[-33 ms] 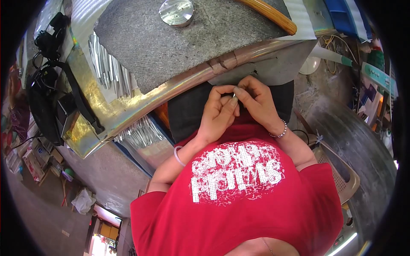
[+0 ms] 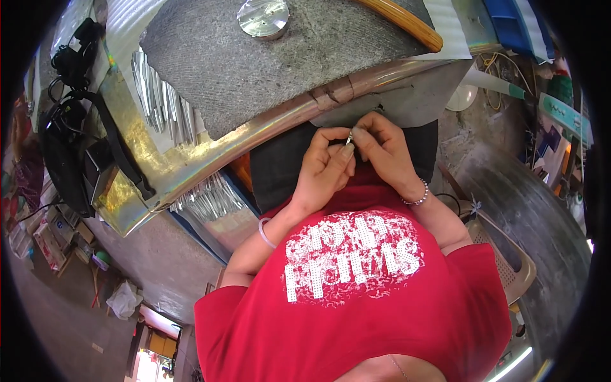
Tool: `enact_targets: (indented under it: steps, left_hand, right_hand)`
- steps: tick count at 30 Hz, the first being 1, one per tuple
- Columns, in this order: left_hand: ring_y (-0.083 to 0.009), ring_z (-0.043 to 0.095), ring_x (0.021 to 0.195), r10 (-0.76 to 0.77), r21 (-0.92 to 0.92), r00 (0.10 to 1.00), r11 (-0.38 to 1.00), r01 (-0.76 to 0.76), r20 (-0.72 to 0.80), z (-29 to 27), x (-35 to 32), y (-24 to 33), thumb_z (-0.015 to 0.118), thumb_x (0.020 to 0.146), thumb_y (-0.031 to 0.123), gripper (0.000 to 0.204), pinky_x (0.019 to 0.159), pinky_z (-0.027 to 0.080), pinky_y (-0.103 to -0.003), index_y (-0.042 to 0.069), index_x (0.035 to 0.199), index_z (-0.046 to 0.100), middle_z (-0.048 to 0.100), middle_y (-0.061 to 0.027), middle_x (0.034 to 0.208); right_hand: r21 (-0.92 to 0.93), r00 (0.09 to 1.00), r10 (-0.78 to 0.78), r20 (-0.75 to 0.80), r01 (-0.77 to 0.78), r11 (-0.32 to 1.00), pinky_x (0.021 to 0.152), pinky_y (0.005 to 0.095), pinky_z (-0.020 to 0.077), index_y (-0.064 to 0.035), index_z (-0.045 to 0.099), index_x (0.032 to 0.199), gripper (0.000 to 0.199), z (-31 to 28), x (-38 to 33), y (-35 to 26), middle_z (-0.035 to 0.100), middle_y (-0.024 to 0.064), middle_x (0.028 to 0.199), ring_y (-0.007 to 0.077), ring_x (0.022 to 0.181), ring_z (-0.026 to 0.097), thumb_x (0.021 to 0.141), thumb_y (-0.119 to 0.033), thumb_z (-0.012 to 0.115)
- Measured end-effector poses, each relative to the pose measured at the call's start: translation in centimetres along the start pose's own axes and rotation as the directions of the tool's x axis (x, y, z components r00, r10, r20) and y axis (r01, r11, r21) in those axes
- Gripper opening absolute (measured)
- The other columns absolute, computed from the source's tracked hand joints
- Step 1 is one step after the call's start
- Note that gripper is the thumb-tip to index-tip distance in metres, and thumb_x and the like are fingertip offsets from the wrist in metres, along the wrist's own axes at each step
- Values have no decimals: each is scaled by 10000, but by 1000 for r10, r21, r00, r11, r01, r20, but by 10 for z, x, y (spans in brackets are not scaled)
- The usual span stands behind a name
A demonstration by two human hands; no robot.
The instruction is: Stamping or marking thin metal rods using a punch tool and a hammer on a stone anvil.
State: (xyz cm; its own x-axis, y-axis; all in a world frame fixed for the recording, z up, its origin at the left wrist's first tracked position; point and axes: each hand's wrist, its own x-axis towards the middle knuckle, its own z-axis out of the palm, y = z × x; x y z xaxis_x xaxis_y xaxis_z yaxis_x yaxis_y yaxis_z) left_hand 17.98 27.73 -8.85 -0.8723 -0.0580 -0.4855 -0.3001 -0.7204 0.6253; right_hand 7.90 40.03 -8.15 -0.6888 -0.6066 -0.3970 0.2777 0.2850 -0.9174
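Note:
In front of my lap, both hands meet fingertip to fingertip. My left hand (image 2: 323, 170) pinches a small shiny metal piece (image 2: 349, 139) between thumb and forefinger. The fingers of my right hand (image 2: 386, 151) are curled closed, thumb and forefinger at the upper end of that same piece. Fingertips cover much of it, and its exact kind is too small to make out. Just beyond my hands is the edge of the worktable (image 2: 280, 125), with a dark grey ribbed mat (image 2: 254, 76) on top.
A round silver metal block (image 2: 262, 19) and a wooden handle (image 2: 407, 24) lie on the mat. Thin silver strips (image 2: 162, 102) lie to its left, with more strips (image 2: 213, 200) below the tabletop. Black straps and gear (image 2: 70, 140) sit at the table's left end. A beige plastic chair (image 2: 509, 254) stands at right.
My right thumb and fingertips have shifted slightly, and more of the small metal piece shows between my hands. Nothing else has visibly moved.

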Motion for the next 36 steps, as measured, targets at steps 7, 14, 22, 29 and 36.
enact_targets:
  steps: [7, 14, 22, 29, 36]
  left_hand:
    - [-65, 328, 365, -189, -248, 967, 942, 227, 168, -8, -2, 8, 359, 1010, 222, 217, 348, 253, -192, 44, 1082, 461, 541, -89, 644]
    - [-62, 296, 346, -281, -334, 925, 873, 357, 255, -14, -2, 9, 350, 1012, 221, 232, 334, 236, -191, 42, 1064, 489, 513, -82, 622]
    - [-47, 273, 353, -372, -363, 897, 823, 437, 238, -17, -2, 11, 365, 1006, 213, 223, 334, 220, -183, 44, 1040, 506, 492, -69, 623]
    - [-42, 268, 356, -389, -365, 889, 812, 455, 241, -20, -2, 8, 377, 1003, 217, 220, 336, 215, -183, 43, 1041, 507, 491, -61, 629]
    - [-44, 279, 363, -415, -355, 882, 808, 470, 225, -20, -3, 7, 394, 998, 229, 223, 341, 220, -182, 44, 1034, 513, 490, -59, 626]
  right_hand:
    - [299, 984, 90, 152, -132, 945, 516, 182, 394, -1, 552, 931, 132, -8, 2, 1, 592, 30, 786, 39, 579, 473, 939, -130, 527]
    - [213, 975, 112, 192, -153, 965, 515, 176, 399, -15, 542, 907, 112, -9, 3, 4, 587, 11, 737, 35, 579, 484, 929, -125, 548]
    - [89, 975, 124, 184, -142, 986, 517, 173, 390, -27, 498, 894, 125, -4, 1, 6, 552, 2, 724, 37, 568, 472, 953, -137, 503]
    - [52, 980, 113, 165, -123, 991, 504, 174, 384, -24, 490, 883, 122, -1, -1, 7, 540, -2, 716, 37, 547, 464, 954, -123, 492]
    - [43, 980, 125, 153, -133, 990, 498, 176, 381, -20, 489, 876, 124, 0, -3, 11, 539, 0, 715, 38, 543, 463, 953, -117, 489]
